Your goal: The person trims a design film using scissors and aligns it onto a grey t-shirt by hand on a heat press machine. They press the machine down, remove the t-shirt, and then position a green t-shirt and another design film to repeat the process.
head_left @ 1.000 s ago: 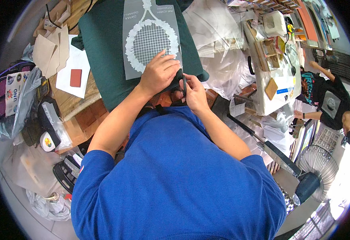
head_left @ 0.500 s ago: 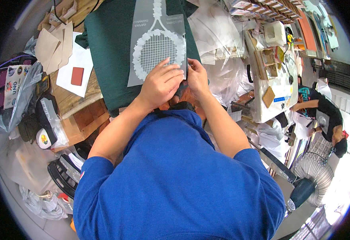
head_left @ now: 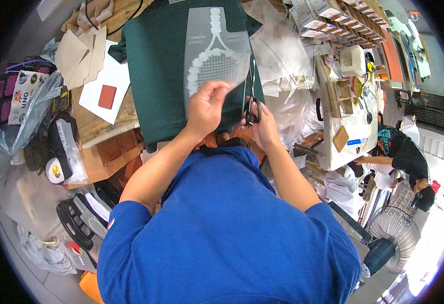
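Note:
A clear film sheet (head_left: 194,55) with a white racket print lies over dark green cloth (head_left: 153,76), which looks like a folded shirt. My left hand (head_left: 205,107) pinches the film's near right part, thumb and fingers pressed together, and that corner is raised off the cloth. My right hand (head_left: 265,127) grips a pair of scissors (head_left: 253,112) by its black handles. Their slim blades point away from me along the film's right side, slightly parted. Whether a blade touches the film I cannot tell.
To the left, a red-brown block (head_left: 107,97) rests on white paper (head_left: 93,86), near brown card pieces (head_left: 77,55). Clear plastic sheeting (head_left: 275,61) lies right of the cloth. Farther right are a cluttered white table (head_left: 333,152), a fan (head_left: 392,235) and another person (head_left: 409,154).
My left hand has gone from lying flat on the film to pinching and lifting its near corner. Scissors now show in my right hand, which has moved nearer to me.

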